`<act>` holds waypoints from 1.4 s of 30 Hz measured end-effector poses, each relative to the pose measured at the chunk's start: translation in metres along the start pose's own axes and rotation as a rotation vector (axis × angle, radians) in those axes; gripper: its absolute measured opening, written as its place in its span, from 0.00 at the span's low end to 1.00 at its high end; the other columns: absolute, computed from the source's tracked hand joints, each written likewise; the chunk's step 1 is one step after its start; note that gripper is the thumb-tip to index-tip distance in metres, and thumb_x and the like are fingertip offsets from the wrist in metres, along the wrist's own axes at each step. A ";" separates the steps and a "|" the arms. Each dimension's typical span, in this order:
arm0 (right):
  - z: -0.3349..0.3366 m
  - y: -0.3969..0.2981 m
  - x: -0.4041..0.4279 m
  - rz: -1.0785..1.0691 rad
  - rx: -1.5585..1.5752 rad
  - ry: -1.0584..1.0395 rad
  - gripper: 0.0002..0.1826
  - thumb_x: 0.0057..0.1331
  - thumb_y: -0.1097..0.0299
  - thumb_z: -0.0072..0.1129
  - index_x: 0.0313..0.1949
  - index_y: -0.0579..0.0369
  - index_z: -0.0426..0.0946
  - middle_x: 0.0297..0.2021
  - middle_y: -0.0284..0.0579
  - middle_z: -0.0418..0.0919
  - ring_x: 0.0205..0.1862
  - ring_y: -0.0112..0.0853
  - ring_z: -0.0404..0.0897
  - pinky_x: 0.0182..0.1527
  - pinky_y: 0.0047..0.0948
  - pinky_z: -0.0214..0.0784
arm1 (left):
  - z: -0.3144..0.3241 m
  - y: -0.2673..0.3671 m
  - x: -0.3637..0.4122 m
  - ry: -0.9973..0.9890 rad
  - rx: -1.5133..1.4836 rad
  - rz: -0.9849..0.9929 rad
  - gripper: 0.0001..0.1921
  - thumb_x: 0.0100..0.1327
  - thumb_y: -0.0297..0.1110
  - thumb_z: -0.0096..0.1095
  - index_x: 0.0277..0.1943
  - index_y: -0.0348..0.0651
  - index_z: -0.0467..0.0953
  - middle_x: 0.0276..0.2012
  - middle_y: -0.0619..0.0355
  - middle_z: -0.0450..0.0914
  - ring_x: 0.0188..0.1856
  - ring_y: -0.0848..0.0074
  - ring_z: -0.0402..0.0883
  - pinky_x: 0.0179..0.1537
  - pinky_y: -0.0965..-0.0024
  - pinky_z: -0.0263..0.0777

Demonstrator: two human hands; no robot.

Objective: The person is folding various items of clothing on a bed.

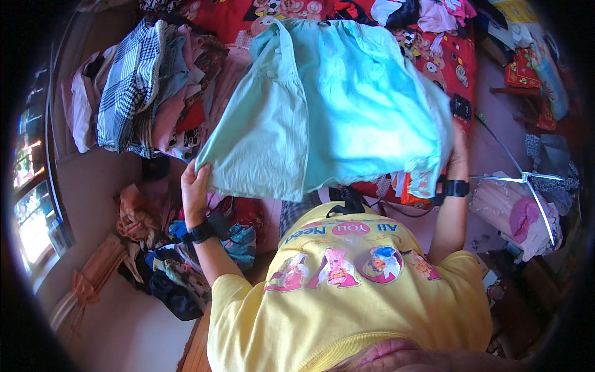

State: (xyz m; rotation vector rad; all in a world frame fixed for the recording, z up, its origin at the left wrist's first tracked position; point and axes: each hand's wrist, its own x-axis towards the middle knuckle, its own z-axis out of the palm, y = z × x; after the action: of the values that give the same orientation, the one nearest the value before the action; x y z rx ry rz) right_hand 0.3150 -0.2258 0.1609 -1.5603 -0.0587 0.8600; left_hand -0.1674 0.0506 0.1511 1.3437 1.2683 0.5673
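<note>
A light turquoise garment with a buttoned front (353,107) is spread out over the red patterned bed cover (460,60), its lower edge lifted towards me. My left hand (194,186) pinches the garment's corner between thumb and fingers. At the opposite side, my right hand (458,146) is at the garment's edge, its fingers mostly hidden behind the cloth. Each wrist wears a black band. Left of the garment stands a tall pile of clothes with a black-and-white checked cloth (132,88) on it.
Heaped clothes (176,279) lie at the lower left near a window (35,223). Pink and white clothes (437,16) are on the bed's far right. A metal-legged stand (525,176) and a pink fabric bundle (499,209) stand at the right.
</note>
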 end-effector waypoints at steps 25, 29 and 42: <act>0.111 0.221 0.068 -0.296 -0.928 0.210 0.22 0.49 0.59 0.62 0.37 0.60 0.66 0.29 0.51 0.72 0.34 0.42 0.73 0.39 0.36 0.65 | 0.207 -0.157 0.058 0.011 0.722 0.076 0.27 0.48 0.45 0.60 0.47 0.38 0.64 0.43 0.44 0.69 0.44 0.53 0.70 0.42 0.56 0.68; 0.098 0.218 0.089 -0.334 -1.006 0.168 0.11 0.49 0.67 0.56 0.29 0.60 0.70 0.26 0.54 0.75 0.31 0.45 0.75 0.36 0.39 0.67 | 0.218 -0.149 0.072 0.048 0.843 0.075 0.23 0.48 0.40 0.58 0.45 0.37 0.64 0.44 0.46 0.68 0.47 0.55 0.69 0.42 0.56 0.69; 0.063 0.073 0.080 0.081 0.310 -0.130 0.18 0.61 0.65 0.51 0.46 0.66 0.70 0.40 0.46 0.76 0.39 0.32 0.77 0.43 0.29 0.69 | 0.161 -0.019 0.112 -0.135 0.231 0.218 0.16 0.54 0.29 0.49 0.46 0.35 0.72 0.21 0.56 0.75 0.23 0.80 0.71 0.27 0.74 0.66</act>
State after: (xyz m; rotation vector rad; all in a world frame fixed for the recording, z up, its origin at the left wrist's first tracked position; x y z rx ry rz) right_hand 0.3067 -0.1480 0.0635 -1.2234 0.0431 0.9838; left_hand 0.0028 0.0841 0.0579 1.6985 1.1096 0.4807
